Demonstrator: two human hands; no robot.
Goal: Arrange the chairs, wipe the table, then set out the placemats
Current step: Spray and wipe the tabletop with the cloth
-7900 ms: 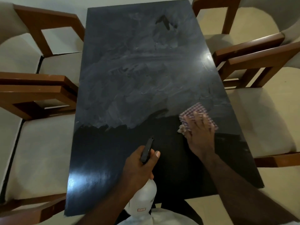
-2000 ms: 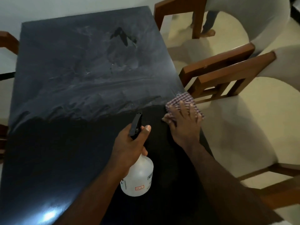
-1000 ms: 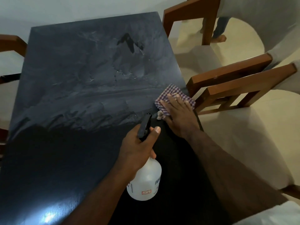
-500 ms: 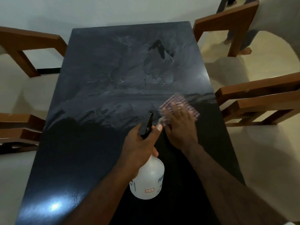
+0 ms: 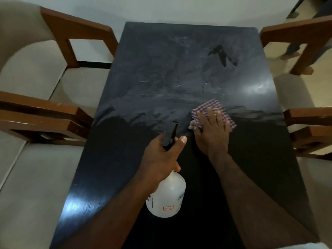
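Note:
A long black table (image 5: 111,159) runs away from me; its far half is smeared grey, its near half is dark and glossy. My right hand (image 5: 212,133) presses flat with straight fingers on a red-and-white checked cloth (image 5: 215,106) right of the table's middle, at the edge of the smeared area. My left hand (image 5: 159,157) grips the black trigger head of a white spray bottle (image 5: 167,196), held upright just above the near half of the table.
Cream-cushioned chairs with brown wooden arms flank the table: two on the left (image 5: 53,115) and two on the right (image 5: 309,123). Another person's feet (image 5: 294,54) show on the floor at the far right. A pale wall lies beyond the table's far end.
My right hand has slid the cloth leftward from the table's right edge toward the middle. The view has swung left, bringing the left chairs in. The bottle stays in my left hand.

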